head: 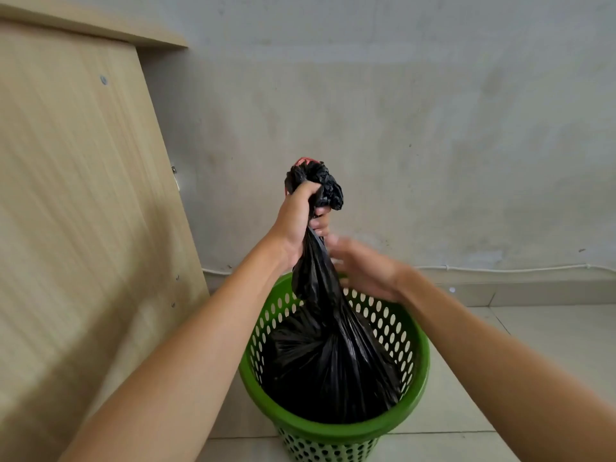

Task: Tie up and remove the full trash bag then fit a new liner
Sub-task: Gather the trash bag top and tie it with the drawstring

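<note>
Black plastic fills the green bin [420, 371]: the bag [333, 361] still sits inside it, its body bulging against the perforated wall, its neck drawn up into a tight rope above the rim. The left hand [300, 216] grips that neck near the top, fingers [320, 225] curled round it, with a crumpled tuft of plastic and a bit of red sticking out above the fist. The right hand [363, 271] is just beside the neck, lower down and near the bin's rim; it is blurred, so I cannot tell whether its fingers are spread or pinching the plastic.

Judging from this, the task is in its early part. The mouth of the bag is gathered and twisted, but no finished knot shows; the tying looks under way. Lifting the bag out is not yet done, and no new liner is in view, so fitting one is still ahead. The bin stands on a pale tiled floor [533, 331] by a grey wall [400, 95], with a wooden panel [76, 195] at the left.
</note>
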